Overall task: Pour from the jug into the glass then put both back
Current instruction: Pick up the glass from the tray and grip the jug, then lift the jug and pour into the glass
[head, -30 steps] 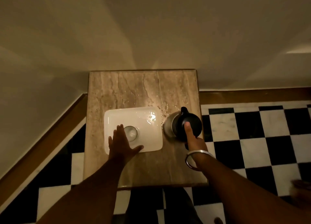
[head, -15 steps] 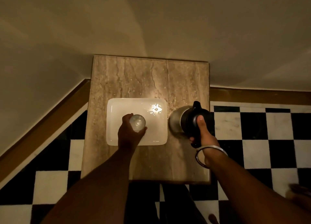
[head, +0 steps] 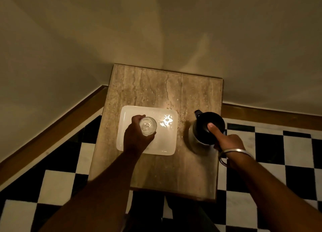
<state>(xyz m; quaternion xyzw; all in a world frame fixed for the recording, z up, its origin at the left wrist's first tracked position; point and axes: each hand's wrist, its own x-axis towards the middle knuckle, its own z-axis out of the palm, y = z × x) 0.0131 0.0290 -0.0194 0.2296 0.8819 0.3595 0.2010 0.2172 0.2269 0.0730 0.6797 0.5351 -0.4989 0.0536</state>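
- Looking straight down over a person's two bare arms at a small stone counter (head: 162,92) set in a corner, with a black-and-white chequered floor at the lower left and right of the frame.
- At centre frame the left hand (head: 135,137) is curled round a clear glass (head: 147,126), fingers closed on its side. The glass is over a white rectangular tray (head: 167,144); whether its base touches the tray cannot be told from above.
- At centre right the right hand (head: 224,140) is closed on the handle of a dark-lidded metal jug (head: 203,129), thumb pressed on the lid. A bangle (head: 233,152) sits at that wrist. The jug is upright, just beside the tray, its spout toward the top of the frame.
- Small wet spots glint on the counter between tray and jug.
- Both vessels seem gripped and pouring has apparently not started: this looks like the pick-up step.
- Next, the jug needs lifting and turning so its spout meets the glass rim, then tilting slowly while the left hand holds the glass level.
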